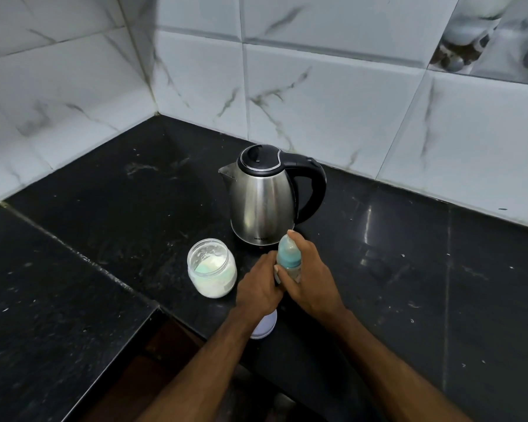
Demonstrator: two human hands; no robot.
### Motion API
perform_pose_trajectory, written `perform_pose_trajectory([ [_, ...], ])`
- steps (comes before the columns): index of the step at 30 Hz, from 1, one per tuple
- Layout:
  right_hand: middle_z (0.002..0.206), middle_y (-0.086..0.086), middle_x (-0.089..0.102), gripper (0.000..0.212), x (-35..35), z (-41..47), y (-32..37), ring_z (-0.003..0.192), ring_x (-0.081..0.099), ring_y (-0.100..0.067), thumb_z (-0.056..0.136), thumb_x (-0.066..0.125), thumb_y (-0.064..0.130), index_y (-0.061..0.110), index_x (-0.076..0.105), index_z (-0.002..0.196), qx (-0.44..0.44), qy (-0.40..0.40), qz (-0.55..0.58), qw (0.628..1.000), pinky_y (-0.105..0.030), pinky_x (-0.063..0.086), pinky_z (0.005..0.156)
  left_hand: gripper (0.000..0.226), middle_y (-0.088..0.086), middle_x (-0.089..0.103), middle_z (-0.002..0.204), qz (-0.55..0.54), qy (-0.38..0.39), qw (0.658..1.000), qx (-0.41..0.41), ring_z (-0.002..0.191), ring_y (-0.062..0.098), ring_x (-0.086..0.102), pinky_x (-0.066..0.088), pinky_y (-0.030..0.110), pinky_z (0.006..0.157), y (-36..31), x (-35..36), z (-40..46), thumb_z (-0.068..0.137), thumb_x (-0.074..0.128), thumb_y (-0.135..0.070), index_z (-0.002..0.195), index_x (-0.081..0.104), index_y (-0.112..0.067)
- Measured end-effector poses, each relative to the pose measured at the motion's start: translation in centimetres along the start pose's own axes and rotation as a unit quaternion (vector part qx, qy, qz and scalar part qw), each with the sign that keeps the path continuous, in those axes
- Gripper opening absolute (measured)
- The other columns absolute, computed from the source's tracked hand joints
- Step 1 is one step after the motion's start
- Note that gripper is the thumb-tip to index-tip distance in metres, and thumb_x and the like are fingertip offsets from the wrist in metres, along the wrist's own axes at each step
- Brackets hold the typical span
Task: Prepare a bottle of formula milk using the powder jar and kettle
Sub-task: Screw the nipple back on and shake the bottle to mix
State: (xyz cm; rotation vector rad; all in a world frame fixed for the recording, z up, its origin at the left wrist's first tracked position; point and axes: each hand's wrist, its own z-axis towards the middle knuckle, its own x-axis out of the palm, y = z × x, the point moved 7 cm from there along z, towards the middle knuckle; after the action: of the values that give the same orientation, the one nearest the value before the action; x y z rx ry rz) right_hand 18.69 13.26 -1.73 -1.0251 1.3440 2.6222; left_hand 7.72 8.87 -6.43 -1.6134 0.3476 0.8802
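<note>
Teal-capped, the bottle [288, 259] stands upright between your hands, left hand [261, 289] gripping its base, right hand [310, 277] wrapping its collar, kettle [264, 197] directly behind.

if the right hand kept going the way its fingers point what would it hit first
Probably the kettle. The right hand grips the baby bottle, and its fingers point up and away toward the kettle's base, just behind the bottle. Depth is hard to judge, so any gap between them is unclear.

just one head cam, looking forward and steeply down at the black stone counter [409, 254], close range, tiled wall corner [154, 112] around 11 o'clock
</note>
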Motion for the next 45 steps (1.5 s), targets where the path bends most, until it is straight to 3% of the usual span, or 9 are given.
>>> perform_pose_trajectory([
  [10, 0.134, 0.0, 0.051, 0.075, 0.4, 0.2, -0.8, 0.105, 0.054, -0.001, 0.085, 0.073, 0.03, 0.032, 0.026, 0.144, -0.005, 0.005, -0.025, 1.0, 0.002, 0.037, 0.084, 0.041, -0.006, 0.061, 0.121, -0.005, -0.004, 1.0, 0.006, 0.109, 0.019, 0.061, 0.051, 0.046, 0.09, 0.2, 0.0, 0.1, 0.085, 0.062, -0.032, 0.124, 0.05, -0.028],
  [18, 0.132, -0.004, 0.054, 0.076, 0.4, 0.2, -1.2, 0.107, 0.058, -0.009, 0.084, 0.074, 0.032, 0.031, 0.026, 0.143, -0.008, -0.001, -0.018, 1.0, -0.021, 0.05, 0.089, 0.044, -0.005, 0.06, 0.125, -0.009, -0.005, 1.0, 0.007, 0.113, 0.018, 0.06, 0.05, 0.041, 0.093, 0.5, 0.3, 0.2, 0.088, 0.064, -0.033, 0.129, 0.05, -0.027],
  [39, 0.144, -0.001, 0.047, 0.083, 0.5, -0.3, -1.0, 0.115, 0.059, -0.016, 0.084, 0.073, 0.033, 0.04, 0.017, 0.145, 0.033, 0.02, -0.023, 0.999, -0.026, 0.048, 0.093, 0.044, -0.004, 0.059, 0.122, 0.007, 0.0, 1.0, 0.017, 0.112, 0.019, 0.059, 0.049, 0.04, 0.091, 0.4, 0.1, 0.3, 0.086, 0.065, -0.028, 0.126, 0.05, -0.025],
  [45, 0.142, 0.003, 0.047, 0.085, 0.2, -0.3, -0.9, 0.119, 0.054, -0.009, 0.083, 0.074, 0.032, 0.039, 0.019, 0.148, 0.041, 0.033, -0.007, 0.999, -0.027, 0.048, 0.098, 0.05, -0.004, 0.065, 0.121, -0.078, 0.042, 0.995, 0.045, 0.109, 0.014, 0.063, 0.052, 0.041, 0.095, 0.8, 0.0, 0.5, 0.083, 0.072, -0.027, 0.129, 0.054, -0.023],
])
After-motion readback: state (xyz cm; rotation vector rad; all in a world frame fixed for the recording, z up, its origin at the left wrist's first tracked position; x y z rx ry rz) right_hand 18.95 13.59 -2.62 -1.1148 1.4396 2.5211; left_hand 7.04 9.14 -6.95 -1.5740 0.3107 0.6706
